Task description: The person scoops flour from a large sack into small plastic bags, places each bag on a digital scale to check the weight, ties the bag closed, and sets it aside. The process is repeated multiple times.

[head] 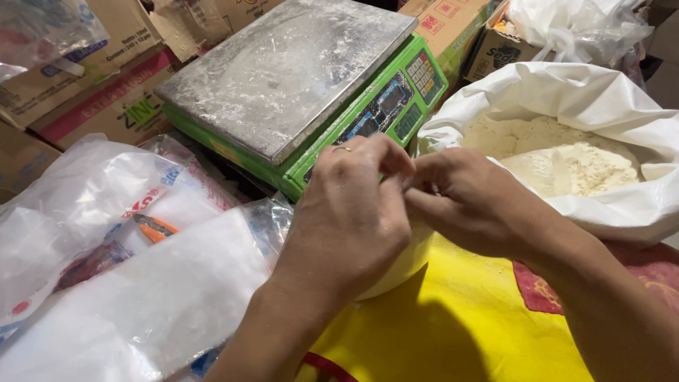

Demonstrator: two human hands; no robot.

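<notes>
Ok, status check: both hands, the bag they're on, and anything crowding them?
Left hand and right hand pinched together atop a pale filled bag. Green scale just behind. Open flour sack to the right.

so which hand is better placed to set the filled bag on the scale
Left, probably. The left hand sits just below the green scale, on the filled bag. The right hand lies nearer the flour sack.
</notes>
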